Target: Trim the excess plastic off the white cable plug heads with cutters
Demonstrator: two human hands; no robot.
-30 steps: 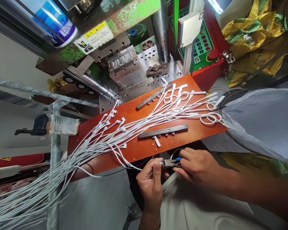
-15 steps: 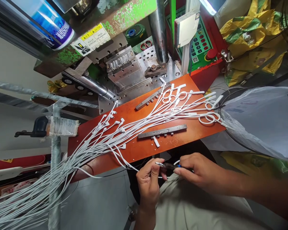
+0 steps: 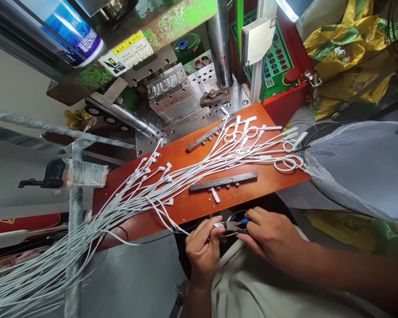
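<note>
**Lots getting hidden and cropped here**

So the left hand is hiding most of the white end piece it's pinching, and the right hand is covering the grip end of the pliers. White cables are running off the left edge, the blue can is getting chopped up top, and the white bag is spilling out of frame right. The smaller lettering on the caution label is coming out unreadable.

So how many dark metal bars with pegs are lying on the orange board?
2: one bar near the press, partly covered by white cables; the other bar on the near side of the orange board. Others could hide under the cables.
</note>
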